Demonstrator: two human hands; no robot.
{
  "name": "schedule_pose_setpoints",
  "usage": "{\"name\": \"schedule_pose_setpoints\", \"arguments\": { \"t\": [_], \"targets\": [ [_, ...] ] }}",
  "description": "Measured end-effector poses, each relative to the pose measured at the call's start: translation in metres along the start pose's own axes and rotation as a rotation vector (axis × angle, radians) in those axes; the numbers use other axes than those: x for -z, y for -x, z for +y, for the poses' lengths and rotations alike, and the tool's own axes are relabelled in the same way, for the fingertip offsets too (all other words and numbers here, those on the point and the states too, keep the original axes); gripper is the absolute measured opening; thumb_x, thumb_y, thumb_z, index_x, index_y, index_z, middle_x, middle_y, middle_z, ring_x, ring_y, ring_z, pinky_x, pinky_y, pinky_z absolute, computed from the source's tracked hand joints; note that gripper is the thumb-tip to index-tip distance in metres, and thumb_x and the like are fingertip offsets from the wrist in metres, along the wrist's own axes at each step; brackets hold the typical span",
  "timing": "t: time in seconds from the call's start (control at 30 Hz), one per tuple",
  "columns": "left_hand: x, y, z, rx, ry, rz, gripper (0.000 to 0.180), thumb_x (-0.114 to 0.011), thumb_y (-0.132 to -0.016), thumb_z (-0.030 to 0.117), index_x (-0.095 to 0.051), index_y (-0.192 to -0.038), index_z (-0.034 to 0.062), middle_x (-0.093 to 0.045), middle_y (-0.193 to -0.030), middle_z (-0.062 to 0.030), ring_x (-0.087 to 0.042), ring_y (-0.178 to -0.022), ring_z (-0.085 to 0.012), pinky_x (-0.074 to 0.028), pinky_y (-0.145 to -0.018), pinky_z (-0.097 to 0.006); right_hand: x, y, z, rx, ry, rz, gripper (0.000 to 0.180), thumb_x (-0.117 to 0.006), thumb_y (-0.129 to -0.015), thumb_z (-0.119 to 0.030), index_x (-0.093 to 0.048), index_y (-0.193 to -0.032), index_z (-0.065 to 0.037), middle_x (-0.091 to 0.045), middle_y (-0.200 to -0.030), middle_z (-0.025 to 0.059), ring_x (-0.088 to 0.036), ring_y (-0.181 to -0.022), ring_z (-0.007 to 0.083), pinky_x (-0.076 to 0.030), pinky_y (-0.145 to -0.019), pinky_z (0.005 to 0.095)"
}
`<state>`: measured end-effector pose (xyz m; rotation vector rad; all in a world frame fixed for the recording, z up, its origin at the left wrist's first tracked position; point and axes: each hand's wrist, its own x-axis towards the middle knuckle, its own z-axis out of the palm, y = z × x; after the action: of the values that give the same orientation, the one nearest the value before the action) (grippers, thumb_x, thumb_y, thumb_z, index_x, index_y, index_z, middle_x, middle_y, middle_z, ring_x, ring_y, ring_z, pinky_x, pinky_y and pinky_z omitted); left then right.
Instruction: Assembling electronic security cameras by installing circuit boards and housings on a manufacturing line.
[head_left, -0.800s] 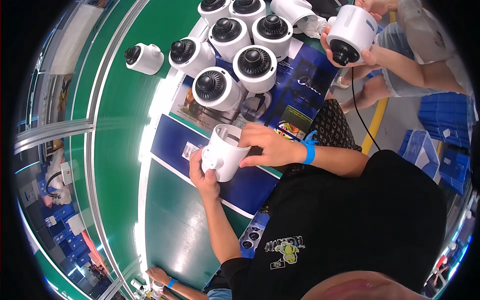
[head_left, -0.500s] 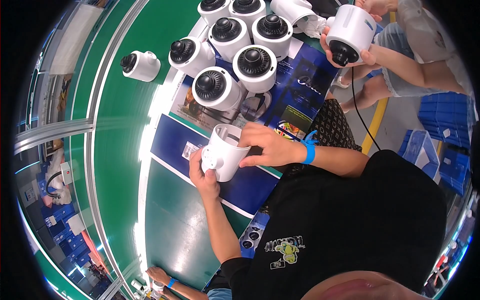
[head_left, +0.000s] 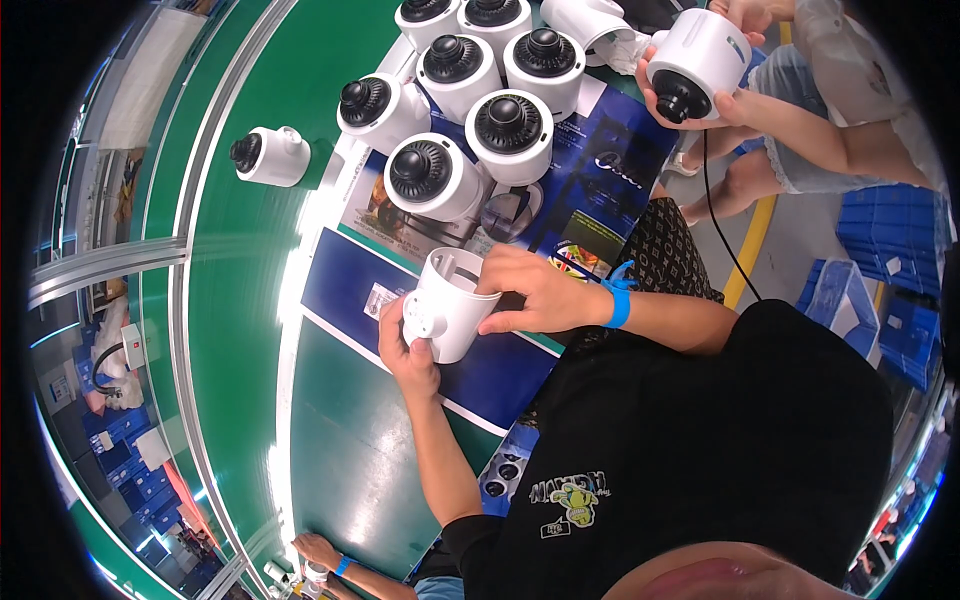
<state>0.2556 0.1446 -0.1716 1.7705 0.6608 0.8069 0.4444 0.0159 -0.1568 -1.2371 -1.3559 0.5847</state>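
Observation:
A white cylindrical housing, hollow and open at the top, stands between my hands over the blue printed sheet. My left hand is wrapped round its near left side, beside a round side boss with holes. Over the rim goes my right hand, its fingers dipping into the opening and its thumb against the outer wall. The fingertips inside are hidden. Just beyond stand several white housings with black ribbed, knobbed ends, the nearest tilted slightly.
On the green conveyor belt lies another white unit. A co-worker's hands hold a similar unit at the far right, and a black cable hangs below. Another person's hand works at the lower left. A metal rail borders the belt.
The lone unit on the belt has shifted left and slightly nearer. The co-worker's unit has turned a little in their hands. My hands and the housing look unmoved.

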Motion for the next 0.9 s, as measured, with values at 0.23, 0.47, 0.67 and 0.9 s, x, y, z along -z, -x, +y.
{"name": "schedule_pose_setpoints", "arguments": {
  "t": [0.23,0.47,0.67,0.9],
  "targets": [
    [0.0,-0.0002,-0.0006,-0.013,-0.022,0.008,0.071,-0.053,-0.083,0.061,-0.058,-0.107,-0.0053,-0.057,-0.102,-0.0137,-0.056,-0.095,-0.0238,-0.042,-0.086,-0.034,-0.0005,-0.0002,-0.0009,0.016,0.005,0.014,0.03,-0.077,-0.074,-0.025,-0.064,-0.091,-0.004,-0.06,-0.088,0.0078,-0.052,-0.088,0.0265,-0.043,-0.079,0.0364],
    [0.0,-0.0003,-0.001,-0.01,-0.024,0.005,0.07,-0.053,-0.083,0.06,-0.058,-0.107,-0.0052,-0.057,-0.103,-0.0138,-0.056,-0.096,-0.0236,-0.042,-0.087,-0.034,0.0006,-0.0002,-0.0009,0.003,0.012,0.0,0.03,-0.077,-0.074,-0.025,-0.064,-0.091,-0.004,-0.06,-0.088,0.0079,-0.052,-0.088,0.0265,-0.043,-0.079,0.0361],
    [0.0006,0.0003,-0.0016,-0.003,-0.014,0.008,0.071,-0.054,-0.083,0.061,-0.058,-0.107,-0.0051,-0.057,-0.103,-0.0132,-0.055,-0.096,-0.0232,-0.042,-0.087,-0.034,0.0002,-0.0006,-0.001,0.004,0.009,0.0,0.031,-0.077,-0.074,-0.025,-0.064,-0.091,-0.004,-0.06,-0.088,0.0082,-0.052,-0.088,0.0266,-0.043,-0.079,0.0361],
    [-0.0008,-0.0003,0.0012,0.021,0.008,0.007,0.071,-0.056,-0.081,0.062,-0.058,-0.108,-0.0042,-0.057,-0.103,-0.0117,-0.055,-0.097,-0.0219,-0.042,-0.087,-0.033,0.0008,-0.0009,-0.0015,0.0,0.012,-0.001,0.031,-0.077,-0.074,-0.026,-0.064,-0.091,-0.003,-0.06,-0.089,0.0095,-0.052,-0.088,0.0271,-0.043,-0.08,0.0362]
  ]
}}
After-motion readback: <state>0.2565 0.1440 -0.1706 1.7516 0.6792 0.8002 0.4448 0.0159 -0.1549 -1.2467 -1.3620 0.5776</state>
